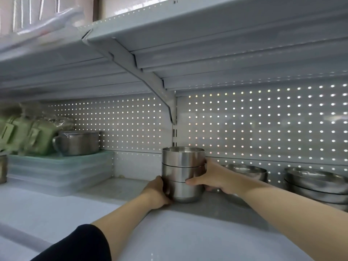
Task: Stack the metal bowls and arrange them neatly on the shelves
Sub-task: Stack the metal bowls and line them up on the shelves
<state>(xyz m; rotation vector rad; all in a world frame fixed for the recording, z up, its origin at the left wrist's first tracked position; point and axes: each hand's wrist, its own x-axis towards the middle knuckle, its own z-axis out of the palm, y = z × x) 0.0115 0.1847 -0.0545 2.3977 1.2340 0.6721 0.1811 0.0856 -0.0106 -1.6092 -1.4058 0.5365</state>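
I hold a stack of three steel bowls [183, 174] between both my hands, standing upright on the grey shelf [216, 210], a little right of the shelf's middle and just in front of the upright post of the perforated back panel [263, 125]. My left hand [157, 192] wraps the lower left side of the stack, fingers curled round the bottom bowl down near its base. My right hand [212, 178] grips the right side, thumb lying across the front at the seam between the bottom and middle bowls, the other fingers curled round behind out of sight. The bowls sit nested one in another, rims level, the stack's foot touching the shelf.

To the right, partly behind my right forearm, a single wide steel bowl [246, 171] rests on the same shelf. Farther right, at the picture's edge, stands a stack of wide steel bowls [318, 185].

To the left, well apart from my stack, a pile of clear lidded containers [60, 170] lies flat, with a steel handled pot [79, 142] standing on top. Green wrapped packages [24, 134] lean beside the pot, blurred. A black sleeve [79, 245] covers my left upper arm.
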